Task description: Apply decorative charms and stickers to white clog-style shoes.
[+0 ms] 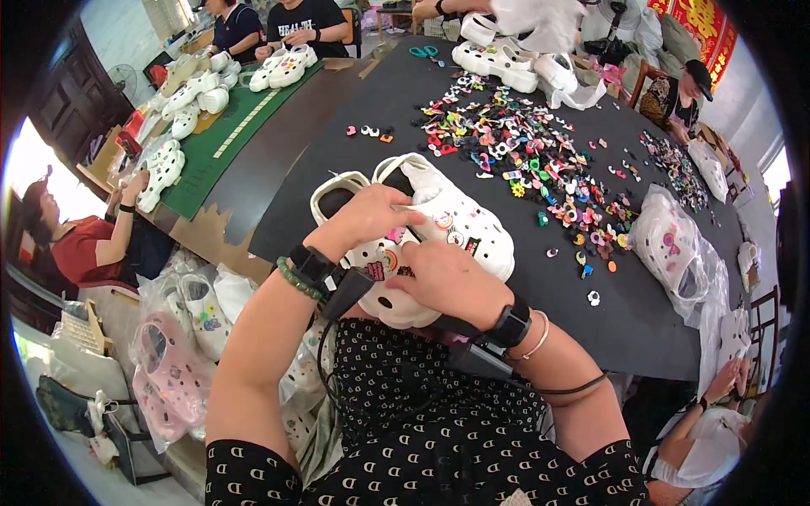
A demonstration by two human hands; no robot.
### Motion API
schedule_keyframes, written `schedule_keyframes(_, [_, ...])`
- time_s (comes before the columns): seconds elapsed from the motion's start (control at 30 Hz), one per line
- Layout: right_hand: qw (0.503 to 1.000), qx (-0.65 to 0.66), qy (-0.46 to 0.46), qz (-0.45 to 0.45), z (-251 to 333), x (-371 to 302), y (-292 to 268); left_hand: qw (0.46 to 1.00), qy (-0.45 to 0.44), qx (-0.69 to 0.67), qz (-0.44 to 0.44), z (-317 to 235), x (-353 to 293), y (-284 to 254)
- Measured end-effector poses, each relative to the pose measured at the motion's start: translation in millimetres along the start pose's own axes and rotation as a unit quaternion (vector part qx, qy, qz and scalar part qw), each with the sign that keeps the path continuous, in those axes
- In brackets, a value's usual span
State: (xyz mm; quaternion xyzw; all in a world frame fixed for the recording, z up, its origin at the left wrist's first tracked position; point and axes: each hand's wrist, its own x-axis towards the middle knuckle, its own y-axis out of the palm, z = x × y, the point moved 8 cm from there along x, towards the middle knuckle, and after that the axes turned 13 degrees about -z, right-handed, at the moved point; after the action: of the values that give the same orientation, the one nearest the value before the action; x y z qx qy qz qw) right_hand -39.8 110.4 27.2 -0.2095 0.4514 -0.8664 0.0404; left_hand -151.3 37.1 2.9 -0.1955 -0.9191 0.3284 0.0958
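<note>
Two white clogs sit side by side at the near edge of the black table in front of me. My left hand (pixel 371 221) grips the left clog (pixel 396 314) around its upper by the foot opening, fingers partly hidden. On the same clog's top, my right hand (pixel 447 282) closes its thumb and forefinger about a small dark shoe charm (pixel 406 271). A rainbow charm (pixel 390 259) and a pink one lie beside those fingertips. The right clog (pixel 494 244) bears several charms and has white stuffing in its opening.
A big heap of loose charms (pixel 523 143) spreads beyond the clogs. Plastic-wrapped clogs (pixel 671 244) lie at right, with bagged pink clogs (pixel 173 371) at lower left. More white clogs (pixel 506 63) stand at the far edge near teal scissors (pixel 423 52). Other people work around the tables.
</note>
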Motion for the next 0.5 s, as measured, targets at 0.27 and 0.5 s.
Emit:
schedule_keyframes(0.27, [0.977,-0.116,-0.177,-0.017,10.8,-13.3,8.7,1.000,-0.028,0.007,0.007,-0.4,-1.2,3.2])
schedule_keyframes(0.5, [0.982,-0.009,-0.139,-0.127,-6.1,-17.8,1.5,0.999,-0.034,-0.001,-0.017,-0.8,0.1,3.3])
